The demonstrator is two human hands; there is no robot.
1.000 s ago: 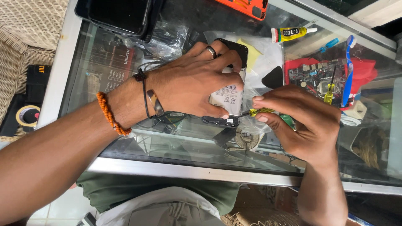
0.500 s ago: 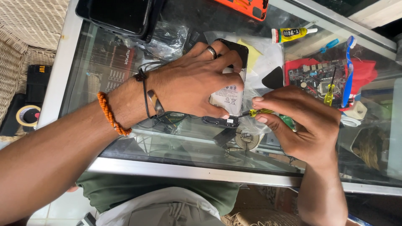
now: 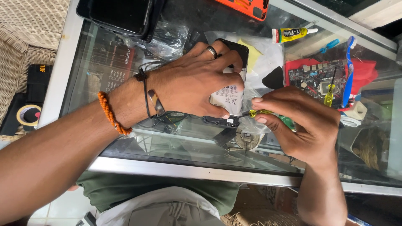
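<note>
Glass makes up the top of the counter [image 3: 125, 138], framed in pale metal, and I work over it from its near edge. Nearest me, my right hand [image 3: 303, 125] is closed around a small screwdriver [image 3: 261, 113] with a yellow and green handle, pinched between thumb and fingers, its tip pointing toward the bottom end of the phone [image 3: 230, 90]. Just beside that tip a dark loose strip [image 3: 221, 121] lies at the phone's lower end. My left hand [image 3: 192, 81] is spread over the opened phone, fingers curled down around it and pressing it to the glass near the middle of the counter; a ring sits on one finger, a black cord and an orange bead bracelet [image 3: 111, 113] on the wrist. Beyond the right hand, toward the right edge, a circuit board [image 3: 312, 75] lies on red cloth with a second yellow screwdriver [image 3: 330, 94] on it. Farther off, a glue tube [image 3: 293, 33] lies near the far edge, and a stack of dark phones [image 3: 121, 16] sits at the far left corner
</note>
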